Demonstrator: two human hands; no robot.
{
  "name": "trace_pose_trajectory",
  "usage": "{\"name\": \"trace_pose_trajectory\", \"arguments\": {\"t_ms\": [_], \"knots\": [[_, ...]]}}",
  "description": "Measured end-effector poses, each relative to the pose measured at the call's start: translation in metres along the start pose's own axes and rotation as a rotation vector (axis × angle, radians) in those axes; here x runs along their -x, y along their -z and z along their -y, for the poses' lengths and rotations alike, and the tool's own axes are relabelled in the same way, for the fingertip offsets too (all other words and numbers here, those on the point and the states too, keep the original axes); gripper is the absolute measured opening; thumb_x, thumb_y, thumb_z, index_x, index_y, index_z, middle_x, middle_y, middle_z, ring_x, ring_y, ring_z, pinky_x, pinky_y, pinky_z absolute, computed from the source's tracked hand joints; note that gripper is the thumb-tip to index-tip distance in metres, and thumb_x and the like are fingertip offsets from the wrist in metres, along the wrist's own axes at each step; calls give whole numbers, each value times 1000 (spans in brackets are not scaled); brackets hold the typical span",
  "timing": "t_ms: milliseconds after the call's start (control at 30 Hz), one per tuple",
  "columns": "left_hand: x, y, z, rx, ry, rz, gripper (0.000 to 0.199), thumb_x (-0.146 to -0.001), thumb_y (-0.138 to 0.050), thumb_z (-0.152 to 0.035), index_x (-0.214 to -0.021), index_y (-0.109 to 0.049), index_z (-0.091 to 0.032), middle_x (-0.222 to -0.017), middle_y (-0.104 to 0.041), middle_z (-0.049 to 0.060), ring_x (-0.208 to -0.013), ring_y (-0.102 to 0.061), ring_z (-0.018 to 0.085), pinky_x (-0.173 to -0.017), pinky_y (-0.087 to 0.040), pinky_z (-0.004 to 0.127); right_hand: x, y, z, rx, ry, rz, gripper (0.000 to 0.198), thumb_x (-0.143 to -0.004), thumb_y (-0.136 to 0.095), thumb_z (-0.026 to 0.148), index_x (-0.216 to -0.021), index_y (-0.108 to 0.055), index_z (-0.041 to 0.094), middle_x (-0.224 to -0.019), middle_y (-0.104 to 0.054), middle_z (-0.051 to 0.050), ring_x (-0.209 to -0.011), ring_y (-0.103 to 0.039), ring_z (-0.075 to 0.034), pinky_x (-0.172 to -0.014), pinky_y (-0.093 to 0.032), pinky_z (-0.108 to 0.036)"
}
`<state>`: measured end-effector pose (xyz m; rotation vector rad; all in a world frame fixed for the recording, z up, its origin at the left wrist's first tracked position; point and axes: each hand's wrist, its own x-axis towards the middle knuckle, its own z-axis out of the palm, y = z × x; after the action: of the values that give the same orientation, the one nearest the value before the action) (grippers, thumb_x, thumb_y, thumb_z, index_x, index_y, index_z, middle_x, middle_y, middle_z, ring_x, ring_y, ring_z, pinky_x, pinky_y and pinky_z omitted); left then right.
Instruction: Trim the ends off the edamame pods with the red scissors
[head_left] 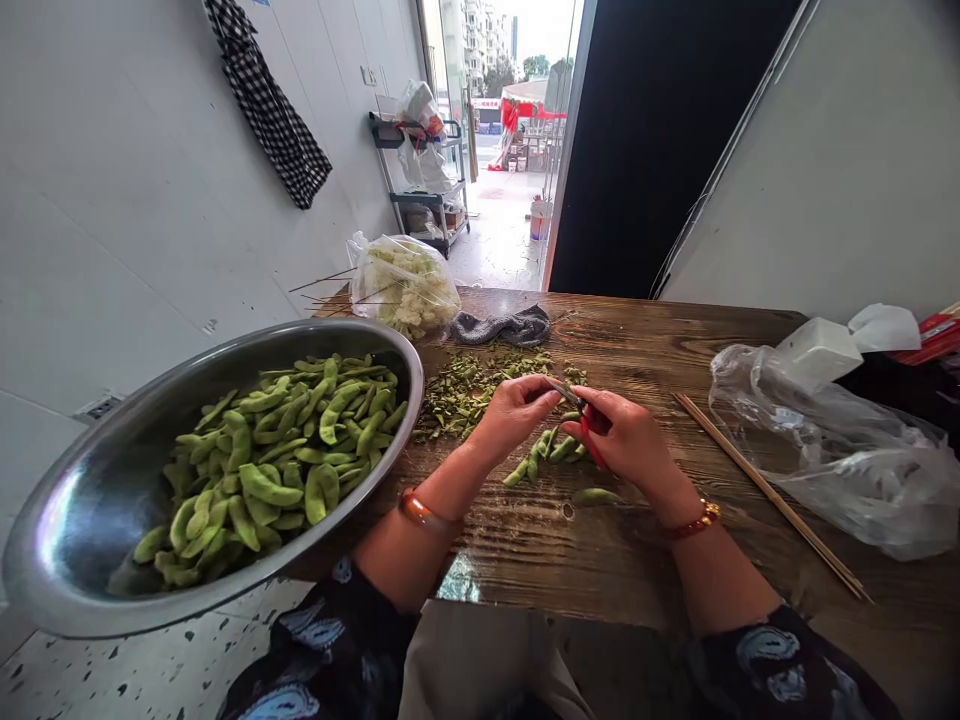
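Observation:
My right hand (619,437) is closed round a pair of red-handled scissors (566,394), whose blades point toward my left hand (517,408). The left fingers are pinched together at the blade tips, and whatever is between them is hidden. Beneath my hands, a small group of green edamame pods (534,460) lies on the wooden table (517,545), with a single pod (597,497) nearer to me. Just beyond is a spread of small green trimmings (469,385). To the left, a large metal bowl (82,540) holds a heap of edamame pods (262,486).
A bag of cauliflower (405,283) and a grey cloth (502,327) lie at the table's far side. On the right are wooden sticks (772,495), a crumpled clear plastic bag (840,460) and a white tissue pack (817,352). A cart (424,195) stands by the doorway.

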<state>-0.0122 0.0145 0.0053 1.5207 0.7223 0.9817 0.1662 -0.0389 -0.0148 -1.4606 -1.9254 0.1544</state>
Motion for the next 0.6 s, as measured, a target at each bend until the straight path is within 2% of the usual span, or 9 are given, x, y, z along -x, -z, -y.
{"name": "trace_pose_trajectory", "arguments": {"t_ms": [267, 600], "knots": [[-1, 3, 0, -93, -42, 49, 20, -79, -63, -29, -85, -69, -12, -77, -63, 3, -71, -52, 12, -66, -40, 23, -2, -1, 0, -162, 17, 23, 51, -81, -64, 50, -119, -62, 16, -83, -66, -5, -69, -57, -17, -65, -47, -29], [0, 3, -1, -161, -36, 40, 23, -80, -63, -32, -84, -69, -10, -78, -64, 4, -72, -53, 13, -68, -40, 24, -1, -3, 2, -113, 12, 38, 50, -82, -63, 49, -119, -63, 15, -73, -59, -2, -63, -52, -15, -62, -44, -28]]}}
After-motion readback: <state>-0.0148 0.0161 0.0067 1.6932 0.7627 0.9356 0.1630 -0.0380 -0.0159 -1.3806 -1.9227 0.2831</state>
